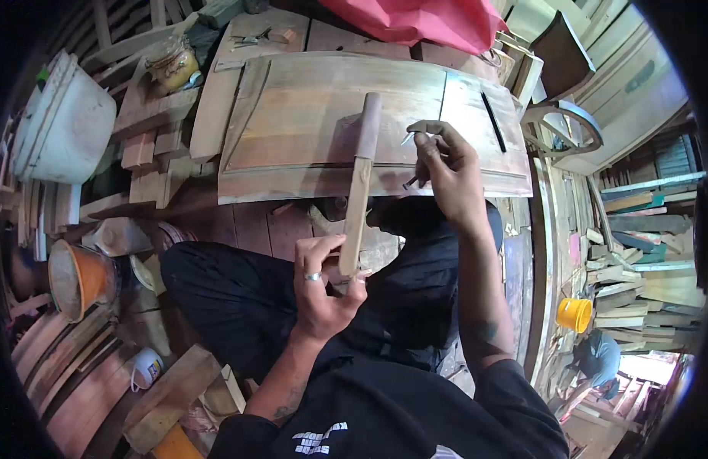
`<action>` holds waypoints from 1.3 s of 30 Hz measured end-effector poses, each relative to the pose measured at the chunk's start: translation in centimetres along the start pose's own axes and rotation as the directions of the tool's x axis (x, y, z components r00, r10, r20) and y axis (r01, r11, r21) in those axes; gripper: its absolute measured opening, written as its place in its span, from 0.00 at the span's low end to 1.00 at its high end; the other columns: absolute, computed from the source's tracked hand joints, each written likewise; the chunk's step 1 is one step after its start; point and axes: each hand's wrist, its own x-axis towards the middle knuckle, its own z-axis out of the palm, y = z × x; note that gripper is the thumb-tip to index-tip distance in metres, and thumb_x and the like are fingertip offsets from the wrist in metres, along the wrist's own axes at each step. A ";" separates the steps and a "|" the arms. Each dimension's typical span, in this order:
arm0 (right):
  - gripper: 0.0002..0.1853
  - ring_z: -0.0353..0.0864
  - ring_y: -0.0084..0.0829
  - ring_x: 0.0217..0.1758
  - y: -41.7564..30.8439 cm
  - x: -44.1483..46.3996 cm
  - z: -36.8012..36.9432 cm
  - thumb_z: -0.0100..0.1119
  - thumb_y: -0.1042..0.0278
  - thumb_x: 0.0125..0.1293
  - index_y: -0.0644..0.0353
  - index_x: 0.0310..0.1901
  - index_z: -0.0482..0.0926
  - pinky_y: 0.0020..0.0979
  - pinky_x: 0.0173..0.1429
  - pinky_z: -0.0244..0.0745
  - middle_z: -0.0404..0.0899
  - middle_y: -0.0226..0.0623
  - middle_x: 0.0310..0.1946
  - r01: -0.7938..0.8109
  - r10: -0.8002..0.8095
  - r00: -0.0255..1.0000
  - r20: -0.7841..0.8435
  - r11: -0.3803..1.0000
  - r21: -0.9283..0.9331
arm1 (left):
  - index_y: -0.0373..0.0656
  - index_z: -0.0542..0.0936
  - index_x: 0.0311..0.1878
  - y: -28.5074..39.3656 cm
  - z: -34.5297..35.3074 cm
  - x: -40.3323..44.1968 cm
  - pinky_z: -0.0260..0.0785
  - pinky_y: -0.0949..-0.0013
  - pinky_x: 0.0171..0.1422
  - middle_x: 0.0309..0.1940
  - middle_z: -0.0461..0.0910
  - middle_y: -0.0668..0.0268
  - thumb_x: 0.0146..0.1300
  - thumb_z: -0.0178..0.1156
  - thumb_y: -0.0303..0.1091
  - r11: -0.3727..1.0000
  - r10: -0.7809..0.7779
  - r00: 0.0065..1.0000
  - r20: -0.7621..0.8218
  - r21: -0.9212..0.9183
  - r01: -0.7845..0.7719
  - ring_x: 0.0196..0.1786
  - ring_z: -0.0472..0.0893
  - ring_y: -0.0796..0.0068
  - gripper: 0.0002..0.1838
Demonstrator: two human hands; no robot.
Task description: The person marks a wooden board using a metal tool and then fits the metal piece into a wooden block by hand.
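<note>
My left hand (323,298), with a ring on one finger, grips the lower end of a narrow wooden stick (357,206). A purplish-brown sleeve or wrap (368,126) covers the stick's far end, which reaches over a wooden panel (308,107). To the right of the stick, my right hand (450,172) is closed in a pinch above the panel's near edge. A thin, shiny nail-like piece (407,138) pokes out from its fingertips, and a dark nail (410,183) with a flat head shows below the curled fingers. A slim black pencil-like rod (493,122) lies on the panel.
Red cloth (423,19) lies beyond the panel. At left are a white tub (67,122), a jar (172,65), an orange bucket (78,279) and wood offcuts. On the right stand a yellow bucket (574,314) and stacked timber (622,298); another person (597,358) is farther back.
</note>
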 end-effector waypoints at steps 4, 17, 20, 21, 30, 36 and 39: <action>0.10 0.81 0.19 0.27 -1.3 0.9 2.5 0.58 0.67 0.82 0.64 0.56 0.79 0.26 0.30 0.78 0.81 0.32 0.31 0.000 -0.003 0.999 0.034 0.995 0.099 | 0.34 0.68 0.73 -0.7 -1.1 0.7 0.74 0.55 0.66 0.57 0.72 0.54 0.68 0.64 0.30 0.963 0.103 0.993 0.055 0.245 -0.114 0.58 0.78 0.62 0.32; 0.10 0.82 0.23 0.25 0.9 3.6 5.8 0.67 0.68 0.74 0.68 0.47 0.83 0.31 0.33 0.76 0.85 0.41 0.23 0.087 -0.081 0.996 0.037 0.969 -0.232 | 0.30 0.58 0.81 -0.9 0.1 0.5 0.86 0.59 0.54 0.68 0.74 0.44 0.72 0.61 0.30 0.855 -0.347 0.928 0.136 -0.361 0.372 0.60 0.83 0.56 0.39; 0.09 0.82 0.24 0.24 0.2 3.6 5.9 0.68 0.68 0.74 0.66 0.47 0.84 0.31 0.33 0.75 0.85 0.41 0.23 0.095 -0.087 0.995 0.040 0.948 -0.302 | 0.31 0.55 0.82 -1.3 0.5 0.6 0.89 0.66 0.42 0.68 0.74 0.45 0.72 0.60 0.29 0.862 -0.299 0.945 0.130 -0.388 0.326 0.54 0.86 0.61 0.40; 0.09 0.82 0.23 0.24 0.3 3.8 5.8 0.68 0.68 0.74 0.65 0.47 0.84 0.30 0.33 0.75 0.85 0.41 0.23 0.132 -0.120 0.991 0.057 0.940 -0.313 | 0.32 0.54 0.83 -1.2 0.4 0.7 0.89 0.65 0.42 0.68 0.74 0.45 0.72 0.60 0.30 0.829 -0.311 0.939 0.146 -0.442 0.343 0.54 0.86 0.61 0.40; 0.07 0.84 0.20 0.27 0.1 4.7 5.1 0.66 0.73 0.75 0.66 0.48 0.84 0.27 0.34 0.76 0.86 0.40 0.24 0.186 -0.128 0.974 0.185 0.921 -0.343 | 0.34 0.67 0.79 -3.2 -1.3 1.0 0.85 0.67 0.41 0.61 0.82 0.49 0.70 0.55 0.29 0.928 -0.181 0.983 -0.016 -0.335 0.165 0.45 0.87 0.68 0.33; 0.05 0.86 0.21 0.30 -1.5 4.8 4.9 0.63 0.76 0.75 0.67 0.48 0.83 0.27 0.37 0.78 0.89 0.40 0.27 0.220 -0.132 0.970 0.206 0.838 -0.499 | 0.32 0.72 0.75 -4.0 -2.4 1.5 0.78 0.62 0.64 0.61 0.83 0.49 0.68 0.56 0.33 0.966 -0.061 0.995 -0.080 -0.256 0.038 0.58 0.85 0.62 0.32; 0.06 0.87 0.22 0.33 -0.7 6.4 3.9 0.64 0.75 0.75 0.69 0.47 0.83 0.27 0.39 0.79 0.89 0.41 0.31 0.202 -0.155 0.976 0.150 0.902 -0.383 | 0.31 0.74 0.73 -3.4 -2.5 1.6 0.71 0.60 0.73 0.61 0.83 0.48 0.66 0.56 0.33 0.933 -0.162 0.984 -0.070 -0.335 0.130 0.63 0.83 0.60 0.32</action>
